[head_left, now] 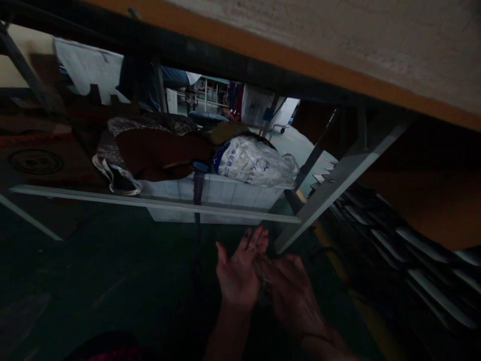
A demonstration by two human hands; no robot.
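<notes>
The left hand [239,277] is palm-up, fingers released; whether the right hand [292,291] beside it grasps anything I cannot tell, and dim light could cause fumbling.

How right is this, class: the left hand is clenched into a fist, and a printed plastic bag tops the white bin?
The fist is wrong: the head view shows the left hand open, palm up. A printed plastic bag does top the white bin.
</notes>
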